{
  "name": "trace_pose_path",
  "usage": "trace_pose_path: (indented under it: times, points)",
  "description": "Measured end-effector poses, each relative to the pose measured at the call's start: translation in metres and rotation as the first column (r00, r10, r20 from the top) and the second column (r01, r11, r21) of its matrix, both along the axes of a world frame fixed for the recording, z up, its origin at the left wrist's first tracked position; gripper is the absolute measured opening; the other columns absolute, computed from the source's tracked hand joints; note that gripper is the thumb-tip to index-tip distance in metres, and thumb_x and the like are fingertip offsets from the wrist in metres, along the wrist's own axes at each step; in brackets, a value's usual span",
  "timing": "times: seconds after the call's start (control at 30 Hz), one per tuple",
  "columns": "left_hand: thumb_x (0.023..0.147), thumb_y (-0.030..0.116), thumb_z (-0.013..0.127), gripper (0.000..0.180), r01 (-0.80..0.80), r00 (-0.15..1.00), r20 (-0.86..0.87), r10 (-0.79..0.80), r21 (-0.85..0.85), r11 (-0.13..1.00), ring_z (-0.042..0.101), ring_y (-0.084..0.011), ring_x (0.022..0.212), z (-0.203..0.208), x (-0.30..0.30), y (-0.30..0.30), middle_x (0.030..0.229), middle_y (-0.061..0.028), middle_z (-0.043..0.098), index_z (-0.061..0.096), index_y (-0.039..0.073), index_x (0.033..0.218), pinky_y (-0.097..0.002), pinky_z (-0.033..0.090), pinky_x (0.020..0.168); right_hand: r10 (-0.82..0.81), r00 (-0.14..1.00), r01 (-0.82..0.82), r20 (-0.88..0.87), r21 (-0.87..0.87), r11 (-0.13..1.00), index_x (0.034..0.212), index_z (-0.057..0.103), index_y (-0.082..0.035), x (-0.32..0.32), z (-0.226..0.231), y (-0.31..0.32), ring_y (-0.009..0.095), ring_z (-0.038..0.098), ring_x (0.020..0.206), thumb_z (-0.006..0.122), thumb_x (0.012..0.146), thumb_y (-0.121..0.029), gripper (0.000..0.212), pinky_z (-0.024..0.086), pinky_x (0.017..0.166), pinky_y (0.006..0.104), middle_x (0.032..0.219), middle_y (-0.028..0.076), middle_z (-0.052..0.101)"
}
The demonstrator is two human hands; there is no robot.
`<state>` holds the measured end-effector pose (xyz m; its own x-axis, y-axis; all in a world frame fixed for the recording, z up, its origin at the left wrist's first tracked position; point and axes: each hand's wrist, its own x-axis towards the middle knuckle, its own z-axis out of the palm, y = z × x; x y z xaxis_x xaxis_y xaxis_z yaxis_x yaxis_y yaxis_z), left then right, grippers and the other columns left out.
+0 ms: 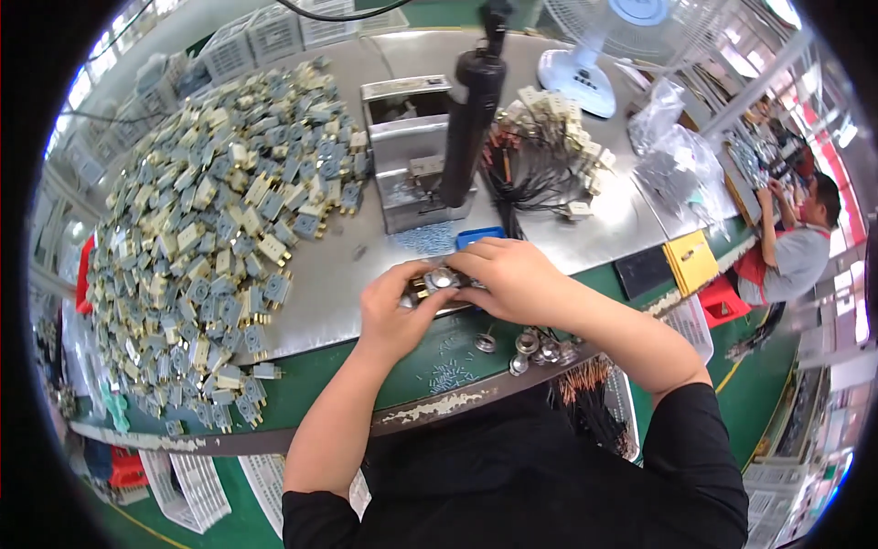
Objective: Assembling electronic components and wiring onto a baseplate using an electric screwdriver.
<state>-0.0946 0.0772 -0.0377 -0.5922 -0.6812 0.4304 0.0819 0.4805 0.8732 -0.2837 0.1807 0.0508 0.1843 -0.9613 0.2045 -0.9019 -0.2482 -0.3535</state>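
Note:
My left hand (393,311) and my right hand (517,282) meet at the table's front, thumbs and fingers closed round a small plug part (422,287) with brass pins. A round shiny metal piece (443,277) shows at its top between the fingers; whether it is part of the plug I cannot tell. Just beyond the fingers lie a blue tray (479,235) and a scatter of small bluish screws (426,239). More loose screws (450,376) rest on the green edge below my hands. Beside them stand several round silver metal parts (528,342).
A large heap of grey and cream plugs (229,201) fills the left. Ahead are a metal fixture (409,146) and an upright black tool (473,128). Wired plugs (558,137), a fan (578,82), plastic bags (679,165) and a yellow box (692,262) lie right; a co-worker (797,242) sits beyond.

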Motion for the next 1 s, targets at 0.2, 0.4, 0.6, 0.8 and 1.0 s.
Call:
trace_pose_path:
  times: [0.2, 0.4, 0.6, 0.8, 1.0]
  points:
    - [0.082, 0.008, 0.089, 0.035, -0.068, 0.994, 0.081, 0.073, -0.059, 0.996, 0.075, -0.0201, 0.097, 0.013, -0.001, 0.002, 0.103, -0.0127, 0.078, 0.072, 0.000, 0.112, -0.0332, 0.058, 0.088, -0.041, 0.997, 0.031, -0.070, -0.142, 0.989, 0.112, 0.070, -0.008, -0.001, -0.010, -0.002, 0.032, 0.073, 0.090, 0.079, 0.085, -0.026, 0.033, 0.058, 0.073, 0.0441, 0.091, 0.010, 0.072]
    - [0.083, 0.009, 0.088, 0.039, -0.129, 0.990, 0.036, 0.133, -0.085, 0.988, 0.075, -0.0213, 0.099, 0.018, 0.001, 0.005, 0.107, -0.0131, 0.077, 0.066, -0.002, 0.113, -0.0337, 0.057, 0.089, -0.116, 0.993, 0.116, 0.001, -0.004, 0.993, 0.118, 0.069, -0.008, 0.001, 0.002, -0.005, 0.034, 0.071, 0.093, 0.079, 0.084, -0.022, 0.039, 0.057, 0.075, 0.0452, 0.098, 0.011, 0.072]
    - [0.083, 0.023, 0.090, 0.056, -0.073, 0.996, -0.049, 0.071, -0.044, 0.996, 0.074, -0.0268, 0.101, 0.020, -0.003, 0.015, 0.109, -0.0151, 0.075, 0.060, -0.002, 0.124, -0.0367, 0.058, 0.090, 0.195, 0.967, -0.218, -0.165, -0.133, 0.967, 0.117, 0.069, -0.006, -0.038, -0.003, -0.012, 0.031, 0.073, 0.092, 0.081, 0.083, -0.028, 0.042, 0.059, 0.075, 0.0425, 0.099, 0.010, 0.073]
    - [0.087, 0.046, 0.082, 0.067, 0.162, 0.986, 0.040, -0.159, -0.399, 0.902, 0.073, -0.0360, 0.100, 0.018, 0.002, 0.002, 0.113, -0.0189, 0.073, 0.061, -0.003, 0.127, -0.0420, 0.058, 0.088, -0.430, 0.852, 0.507, 0.299, -0.680, 0.530, 0.108, 0.068, 0.000, -0.141, -0.008, -0.030, 0.024, 0.065, 0.071, 0.072, 0.097, -0.024, 0.027, 0.052, 0.067, 0.0351, 0.089, 0.011, 0.073]
    - [0.092, 0.053, 0.072, 0.064, 0.290, 0.957, 0.073, -0.281, -0.325, 0.900, 0.074, -0.0345, 0.094, 0.015, 0.000, -0.006, 0.105, -0.0177, 0.075, 0.065, -0.004, 0.121, -0.0408, 0.059, 0.083, -0.696, 0.629, 0.738, 0.346, -0.546, 0.396, 0.093, 0.068, 0.001, -0.223, -0.028, -0.048, 0.017, 0.053, 0.063, 0.074, 0.099, -0.036, 0.038, 0.045, 0.061, 0.0338, 0.072, 0.011, 0.063]
